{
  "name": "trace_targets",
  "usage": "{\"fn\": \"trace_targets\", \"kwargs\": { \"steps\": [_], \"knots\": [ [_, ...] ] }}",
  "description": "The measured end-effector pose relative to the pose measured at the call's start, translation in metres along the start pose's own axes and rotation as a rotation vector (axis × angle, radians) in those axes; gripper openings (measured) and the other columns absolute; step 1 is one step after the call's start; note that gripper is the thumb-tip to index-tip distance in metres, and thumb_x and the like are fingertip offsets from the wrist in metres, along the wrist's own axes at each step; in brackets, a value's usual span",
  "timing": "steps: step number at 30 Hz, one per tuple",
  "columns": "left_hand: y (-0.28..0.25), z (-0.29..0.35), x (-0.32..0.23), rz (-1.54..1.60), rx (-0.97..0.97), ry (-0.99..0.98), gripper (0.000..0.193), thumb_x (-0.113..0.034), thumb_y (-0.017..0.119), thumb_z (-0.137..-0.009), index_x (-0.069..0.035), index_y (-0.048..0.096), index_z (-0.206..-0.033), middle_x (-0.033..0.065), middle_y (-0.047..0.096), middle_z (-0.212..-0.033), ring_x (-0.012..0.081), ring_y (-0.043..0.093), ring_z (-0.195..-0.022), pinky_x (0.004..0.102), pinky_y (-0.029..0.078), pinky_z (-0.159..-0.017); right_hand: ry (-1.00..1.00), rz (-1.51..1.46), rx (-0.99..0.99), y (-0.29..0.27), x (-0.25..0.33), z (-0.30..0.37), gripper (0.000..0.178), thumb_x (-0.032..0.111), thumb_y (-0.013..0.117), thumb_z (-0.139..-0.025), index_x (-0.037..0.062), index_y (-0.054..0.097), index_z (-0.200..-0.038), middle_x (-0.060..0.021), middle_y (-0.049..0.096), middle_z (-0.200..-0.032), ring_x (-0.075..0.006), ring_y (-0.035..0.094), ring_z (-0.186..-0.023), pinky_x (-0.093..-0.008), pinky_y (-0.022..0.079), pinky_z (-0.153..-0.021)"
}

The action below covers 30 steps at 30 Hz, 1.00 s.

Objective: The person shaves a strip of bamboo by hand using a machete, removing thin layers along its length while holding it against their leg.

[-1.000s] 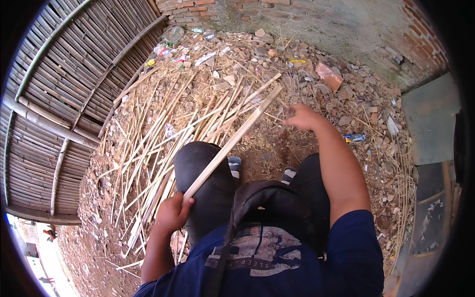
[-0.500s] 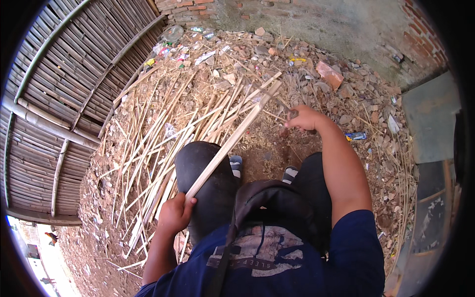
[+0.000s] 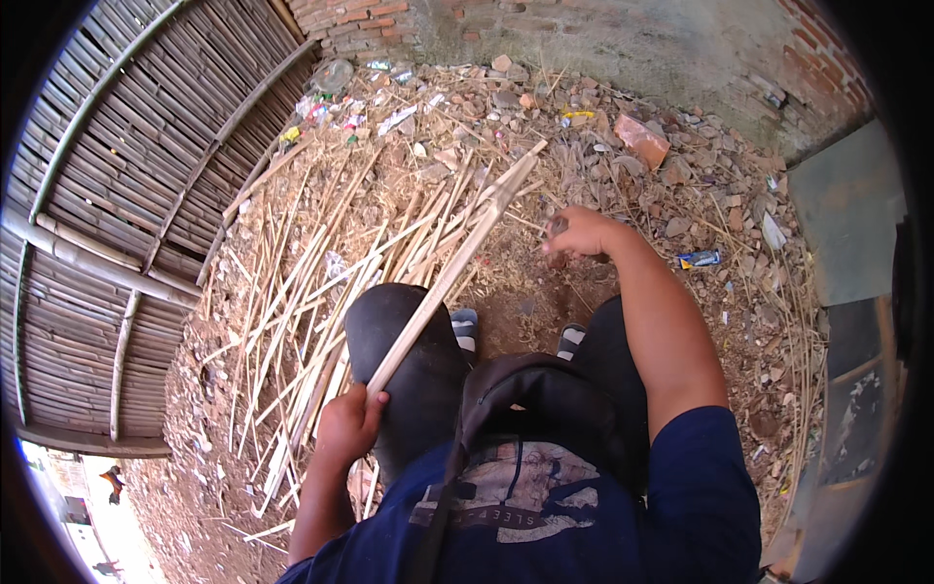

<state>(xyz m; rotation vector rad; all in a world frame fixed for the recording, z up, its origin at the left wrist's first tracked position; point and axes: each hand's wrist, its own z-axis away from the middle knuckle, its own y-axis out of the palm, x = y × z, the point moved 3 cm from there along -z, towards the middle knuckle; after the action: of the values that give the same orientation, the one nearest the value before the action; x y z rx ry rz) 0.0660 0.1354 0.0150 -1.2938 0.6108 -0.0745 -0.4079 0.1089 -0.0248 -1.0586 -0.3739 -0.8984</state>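
Observation:
My left hand (image 3: pixel 351 422) grips the near end of a long pale bamboo strip (image 3: pixel 435 300). The strip slants up and away across my left knee, and its far end looks split or frayed. My right hand (image 3: pixel 581 234) is closed around the brown handle of a knife (image 3: pixel 556 226), to the right of the strip's far end. The blade is too blurred to trace, so whether it touches the bamboo cannot be told.
Many loose bamboo strips (image 3: pixel 292 321) lie on the ground to my left. Broken bricks, stones and litter cover the far ground, with a large brick chunk (image 3: pixel 642 141) among them. A bamboo wall (image 3: pixel 126 127) stands left, a brick wall (image 3: pixel 584 44) ahead, grey panels (image 3: pixel 844 219) right.
My right hand has moved slightly left and the knife has shifted with it. The bamboo strip's far end has dipped a little; my left hand keeps its hold.

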Motion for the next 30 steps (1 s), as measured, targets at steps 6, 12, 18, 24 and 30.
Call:
{"fn": "trace_targets", "kwargs": {
  "steps": [6,12,18,24,30],
  "knots": [
    [-0.014,0.009,-0.01,-0.067,-0.02,-0.012,0.039,-0.035,0.065,-0.097,-0.002,0.054,-0.08,0.0244,0.062,-0.067,0.0473,0.063,-0.068,0.0542,0.047,-0.06,-0.089,0.094,-0.352,-0.02,-0.021,-0.002,0.072,0.039,0.082,-0.077,-0.0007,0.061,-0.133,-0.0221,0.068,-0.118,-0.0345,0.069,-0.104,-0.0402,0.053,-0.09],
    [-0.02,0.021,-0.014,-0.075,-0.059,-0.042,0.034,-0.032,0.064,-0.098,-0.002,0.056,-0.085,0.0248,0.063,-0.069,0.0473,0.064,-0.07,0.0543,0.046,-0.061,-0.267,0.113,-0.305,-0.025,0.018,0.035,0.045,0.036,0.082,-0.077,0.0016,0.07,-0.104,-0.0173,0.069,-0.088,-0.0309,0.067,-0.083,-0.0428,0.052,-0.076],
    [-0.01,0.031,-0.012,0.1,-0.01,-0.164,0.036,-0.034,0.055,-0.103,-0.001,0.059,-0.091,0.0267,0.065,-0.078,0.0459,0.065,-0.076,0.0521,0.048,-0.067,-0.448,0.248,-0.195,0.004,0.049,0.05,0.031,0.029,0.079,-0.076,0.0036,0.07,-0.092,-0.0145,0.066,-0.077,-0.0293,0.067,-0.075,-0.0444,0.051,-0.07],
    [-0.003,0.032,-0.012,0.024,-0.062,-0.106,0.036,-0.034,0.052,-0.104,0.0,0.059,-0.093,0.0267,0.066,-0.081,0.0489,0.064,-0.077,0.055,0.047,-0.067,-0.364,0.361,-0.06,0.018,0.03,0.019,0.03,0.025,0.075,-0.074,0.0063,0.072,-0.097,-0.0152,0.069,-0.083,-0.0311,0.07,-0.081,-0.0454,0.053,-0.074],
    [-0.006,0.028,-0.005,0.001,0.013,-0.07,0.038,-0.036,0.048,-0.106,-0.002,0.055,-0.09,0.0285,0.065,-0.079,0.0519,0.062,-0.078,0.0588,0.045,-0.067,-0.215,0.201,-0.154,0.005,0.031,0.02,0.031,0.031,0.077,-0.078,0.0067,0.072,-0.097,-0.0156,0.069,-0.084,-0.0302,0.069,-0.083,-0.0431,0.053,-0.076]
  ]
}}
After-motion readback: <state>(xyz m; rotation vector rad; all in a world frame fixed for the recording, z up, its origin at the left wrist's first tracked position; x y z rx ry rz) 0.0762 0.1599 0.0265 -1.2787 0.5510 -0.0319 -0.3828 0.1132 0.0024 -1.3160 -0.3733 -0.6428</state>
